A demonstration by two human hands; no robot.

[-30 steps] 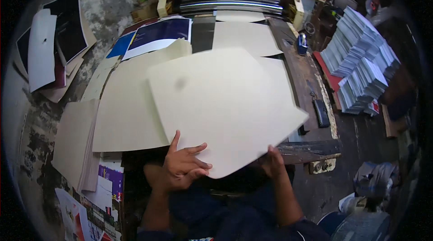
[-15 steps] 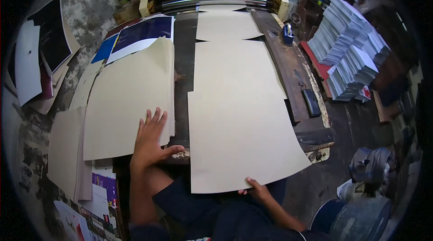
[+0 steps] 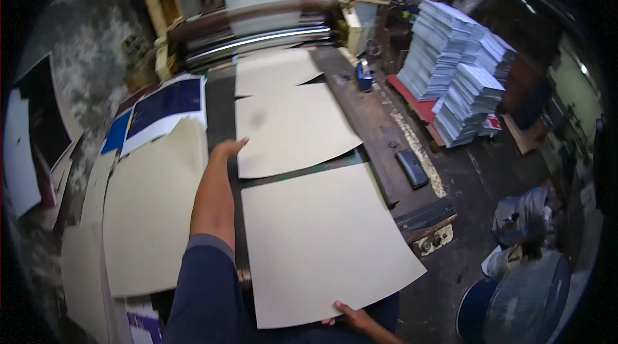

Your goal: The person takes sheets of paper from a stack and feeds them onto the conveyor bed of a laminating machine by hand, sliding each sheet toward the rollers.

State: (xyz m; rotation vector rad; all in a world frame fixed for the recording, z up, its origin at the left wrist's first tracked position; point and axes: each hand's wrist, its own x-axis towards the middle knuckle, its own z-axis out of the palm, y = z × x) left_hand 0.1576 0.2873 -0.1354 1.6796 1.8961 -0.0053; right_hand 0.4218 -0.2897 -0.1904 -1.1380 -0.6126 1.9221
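Note:
A pale cream sheet of board point(image 3: 322, 234) lies nearest me, its front edge over my lap. My right hand point(image 3: 347, 316) pinches that front edge, thumb on top and fingers underneath. My left arm is stretched forward, and my left hand point(image 3: 228, 149) is at the left edge of a second cream sheet point(image 3: 293, 128); its fingers are smeared or hidden. A dark gap separates these two sheets. Farther on, a third sheet point(image 3: 270, 67) lies near the shiny machine rollers point(image 3: 257, 47). Left of the arm stands a stack of cream boards point(image 3: 151, 209).
A dark blue printed sheet point(image 3: 164, 98) lies behind the board stack. On the right ledge are a black case point(image 3: 412, 169) and a blue tape dispenser point(image 3: 364, 76). Tall paper stacks point(image 3: 444, 54) stand on the right; a blue drum point(image 3: 521, 299) is at lower right.
My left hand has left the board stack and reached forward to the second sheet. That sheet has moved away from the near one, opening a gap. My right hand keeps its hold; the view has shifted.

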